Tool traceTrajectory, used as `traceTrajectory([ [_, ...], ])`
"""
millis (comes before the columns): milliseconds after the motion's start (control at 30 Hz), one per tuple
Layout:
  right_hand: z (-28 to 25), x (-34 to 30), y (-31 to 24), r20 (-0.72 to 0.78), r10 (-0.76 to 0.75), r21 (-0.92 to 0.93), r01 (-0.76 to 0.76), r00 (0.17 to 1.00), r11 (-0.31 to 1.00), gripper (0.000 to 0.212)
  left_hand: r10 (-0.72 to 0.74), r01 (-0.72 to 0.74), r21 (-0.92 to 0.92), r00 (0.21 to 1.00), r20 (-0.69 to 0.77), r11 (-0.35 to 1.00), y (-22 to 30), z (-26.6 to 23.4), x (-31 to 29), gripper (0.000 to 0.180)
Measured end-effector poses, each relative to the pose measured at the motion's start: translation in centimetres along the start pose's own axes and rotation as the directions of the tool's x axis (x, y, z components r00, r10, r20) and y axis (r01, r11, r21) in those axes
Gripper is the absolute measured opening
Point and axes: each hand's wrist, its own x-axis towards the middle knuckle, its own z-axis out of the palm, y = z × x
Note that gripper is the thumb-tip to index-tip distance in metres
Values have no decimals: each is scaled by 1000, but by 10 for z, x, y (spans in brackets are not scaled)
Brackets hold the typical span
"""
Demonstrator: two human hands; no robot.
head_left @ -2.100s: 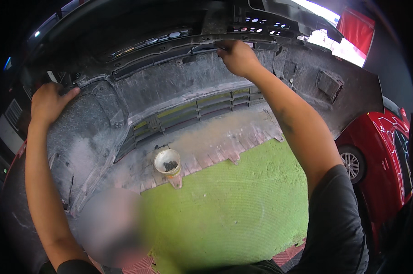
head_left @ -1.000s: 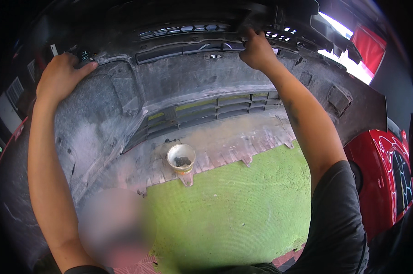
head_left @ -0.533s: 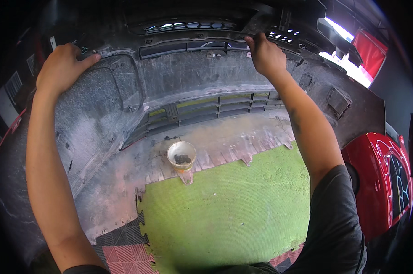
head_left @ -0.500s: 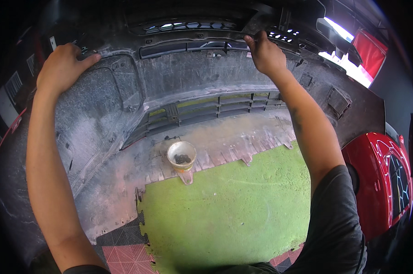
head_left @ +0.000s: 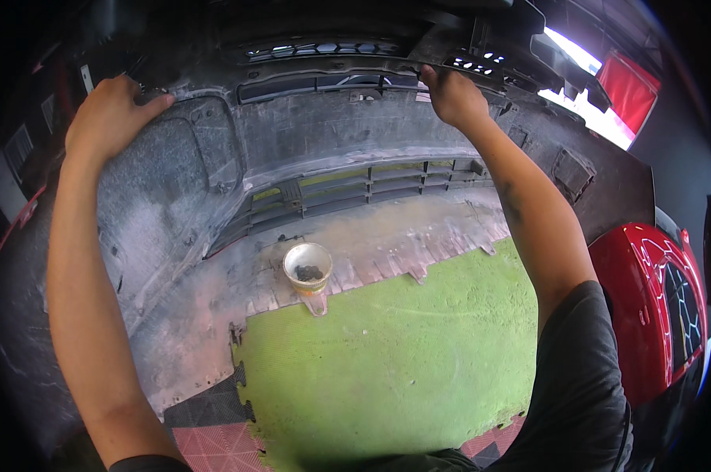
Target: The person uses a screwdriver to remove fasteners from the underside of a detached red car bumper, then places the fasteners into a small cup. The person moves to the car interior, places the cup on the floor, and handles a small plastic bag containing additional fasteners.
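Note:
A large dark car bumper (head_left: 332,118) stands with its dusty inner side facing me, curving round from left to right. At its upper left edge is my left hand (head_left: 113,112), thumb extended along the inner face and fingers reaching over the edge, their tips hidden. Further right, my right hand (head_left: 456,98) grips the upper edge near some slotted openings, thumb toward the middle and fingers curled mostly out of sight. Below the hands, the bumper's grille slats (head_left: 371,185) run across. A small white tub (head_left: 308,256) with dark lumps inside stands on the bumper's lower lip.
A green foam mat (head_left: 395,354) lies in front of the bumper, over red and dark floor tiles (head_left: 214,446). On the right stands a glossy red car (head_left: 631,307). A red hanging sheet (head_left: 629,94) shows beside a bright opening at the upper right.
My right hand has settled lower onto the upper edge, its fingers less raised. My left hand keeps its place. The view has shifted slightly.

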Motion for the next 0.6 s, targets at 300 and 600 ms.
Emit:
traceTrajectory([
  [300, -9, -8, 2, -42, -270, -237, 253, 962, 938, 52, -10, 11, -29, 1000, 28, 1000, 1, -6, -3, 69],
  [600, -16, -8, -15, 29, -105, -126, 108, 994, 986, 54, -25, 25, 1, 994, 103, 1000, 4, -13, -3, 64],
])
